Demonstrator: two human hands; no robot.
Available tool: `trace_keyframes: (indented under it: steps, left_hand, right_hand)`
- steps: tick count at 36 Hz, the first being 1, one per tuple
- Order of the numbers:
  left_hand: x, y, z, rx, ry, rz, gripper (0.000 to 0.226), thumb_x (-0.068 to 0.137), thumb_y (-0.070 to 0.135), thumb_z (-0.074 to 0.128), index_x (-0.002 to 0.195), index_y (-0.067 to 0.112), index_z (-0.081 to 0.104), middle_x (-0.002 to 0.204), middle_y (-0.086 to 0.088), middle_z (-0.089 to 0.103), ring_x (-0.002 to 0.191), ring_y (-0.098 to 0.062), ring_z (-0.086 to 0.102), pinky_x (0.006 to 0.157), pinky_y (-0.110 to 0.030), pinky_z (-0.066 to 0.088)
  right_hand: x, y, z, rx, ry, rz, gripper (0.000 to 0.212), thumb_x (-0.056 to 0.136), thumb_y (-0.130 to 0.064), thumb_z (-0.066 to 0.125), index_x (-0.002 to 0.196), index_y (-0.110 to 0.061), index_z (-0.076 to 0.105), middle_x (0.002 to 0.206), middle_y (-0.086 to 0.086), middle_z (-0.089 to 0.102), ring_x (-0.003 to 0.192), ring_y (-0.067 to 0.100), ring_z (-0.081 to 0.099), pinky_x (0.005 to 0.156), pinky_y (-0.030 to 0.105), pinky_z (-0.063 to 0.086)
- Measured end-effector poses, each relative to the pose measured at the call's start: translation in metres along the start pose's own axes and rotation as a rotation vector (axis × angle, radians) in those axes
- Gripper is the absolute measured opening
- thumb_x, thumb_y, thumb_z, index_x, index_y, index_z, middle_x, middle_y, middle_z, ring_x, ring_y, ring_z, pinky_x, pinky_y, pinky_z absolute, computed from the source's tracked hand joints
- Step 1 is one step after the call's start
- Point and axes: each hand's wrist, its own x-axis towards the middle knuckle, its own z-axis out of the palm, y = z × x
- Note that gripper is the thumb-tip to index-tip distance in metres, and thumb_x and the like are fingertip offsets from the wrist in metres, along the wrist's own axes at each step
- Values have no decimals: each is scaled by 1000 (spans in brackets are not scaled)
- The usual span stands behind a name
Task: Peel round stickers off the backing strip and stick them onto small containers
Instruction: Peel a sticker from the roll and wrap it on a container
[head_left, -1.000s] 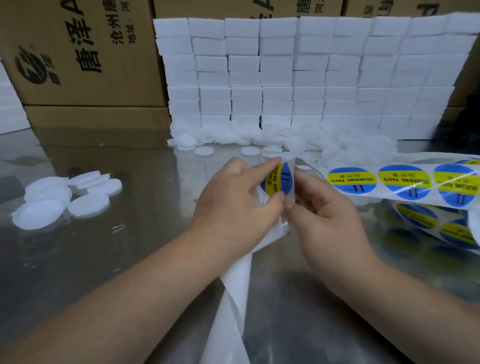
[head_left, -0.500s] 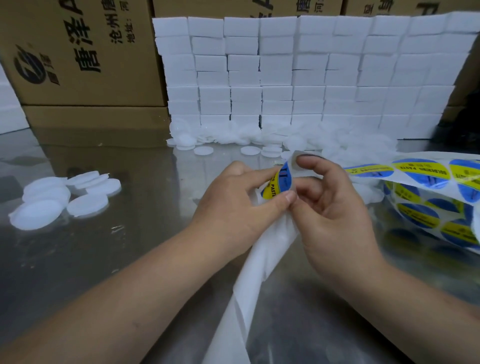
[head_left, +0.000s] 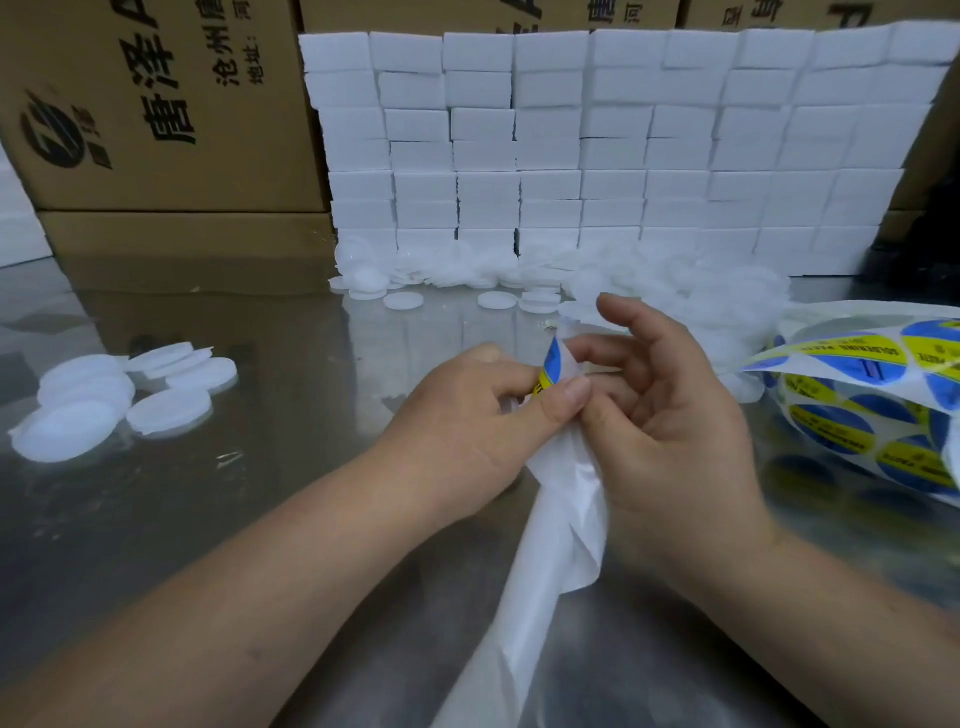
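A round blue-and-yellow sticker (head_left: 549, 366) stands half lifted at the bend of the white backing strip (head_left: 545, 561). My left hand (head_left: 467, 421) pinches the sticker's edge between thumb and forefinger. My right hand (head_left: 670, 415) holds the strip just to the right, with its upper fingers spread loosely. The emptied strip hangs down toward me. More stickers (head_left: 852, 421) sit on the coiled strip at the right. Small white round containers (head_left: 93, 400) lie in a group at the left.
The work surface is shiny metal (head_left: 260, 519). A wall of stacked white blocks (head_left: 597, 156) stands at the back, with a heap of white round lids (head_left: 519, 280) at its foot. Brown cardboard boxes (head_left: 156, 104) stand behind and to the left.
The strip has been bent further back over the right hand's fingers, so the sticker has lifted off more. The sticker row at the right has twisted and sagged onto the coil.
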Motion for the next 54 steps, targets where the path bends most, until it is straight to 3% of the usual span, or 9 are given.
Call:
trace_keyframes:
  steps: [7, 16, 19, 22, 26, 29, 38, 46, 54]
  left_hand:
    - [0, -1, -1, -8, 104, 25, 30, 74, 71, 45, 65, 48, 63, 75, 2, 49, 68, -3, 49, 65, -20, 37]
    - [11, -9, -9, -101, 457, -107, 46, 85, 36, 58, 49, 12, 46, 39, 8, 26, 38, -7, 28, 39, -17, 21]
    - [16, -14, -18, -132, 589, -160, 53, 89, 36, 52, 44, 16, 31, 34, 7, 22, 33, -9, 23, 33, -19, 16]
    - [22, -19, -27, -160, 692, -216, 59, 90, 42, 46, 36, 22, 39, 34, 7, 25, 39, -12, 21, 42, -27, 21]
    - [15, -17, -21, -44, 615, -139, 54, 90, 53, 42, 50, 20, 59, 38, 11, 45, 41, -6, 41, 47, -25, 31]
    - [9, -15, -13, 173, 593, 4, 63, 85, 64, 39, 62, 8, 60, 65, -2, 52, 64, -12, 49, 58, -26, 32]
    - [5, -10, -12, 201, 556, 84, 68, 75, 74, 38, 54, 11, 53, 66, -1, 45, 67, -8, 47, 56, -13, 30]
    - [5, -10, -13, 223, 543, 67, 62, 75, 62, 33, 59, 7, 57, 66, -2, 44, 67, -13, 48, 55, -17, 28]
    - [3, -7, -12, 200, 510, 42, 56, 73, 65, 34, 53, 16, 52, 65, 2, 43, 65, -10, 46, 54, -15, 29]
  right_hand:
    - [-1, 0, 1, -62, 17, -49, 50, 77, -16, 53, 97, -62, 52, 91, -26, 59, 67, 1, 61, 67, 12, 48]
    - [-3, -1, -1, -145, 74, -107, 48, 77, -3, 47, 101, -45, 51, 99, -28, 58, 62, 1, 52, 61, 11, 43]
    - [-3, -1, -2, -231, 84, -157, 52, 76, 1, 45, 102, -44, 50, 102, -22, 58, 63, 0, 49, 62, 8, 39]
    - [-2, -2, -3, -323, 87, -217, 55, 75, 5, 44, 106, -41, 50, 104, -18, 57, 66, -4, 50, 66, 4, 36]
    - [-1, -1, -2, -390, 82, -282, 55, 69, 12, 41, 103, -30, 55, 107, -24, 52, 86, -13, 50, 79, 3, 35]
    - [-1, -1, -2, -412, 84, -280, 51, 67, 10, 40, 90, -31, 59, 105, -21, 54, 98, -14, 50, 83, 2, 36]
    - [2, -3, -5, -529, 111, -250, 30, 73, -6, 52, 80, -33, 61, 111, -21, 44, 86, -26, 44, 75, -4, 32]
    - [5, -9, -11, -607, 90, -287, 38, 72, 4, 45, 83, -25, 67, 109, -17, 40, 76, -1, 51, 67, 3, 35]
    - [5, -12, -11, -570, 18, -191, 32, 69, 0, 42, 75, -14, 70, 73, -13, 56, 77, 3, 53, 67, 7, 38]
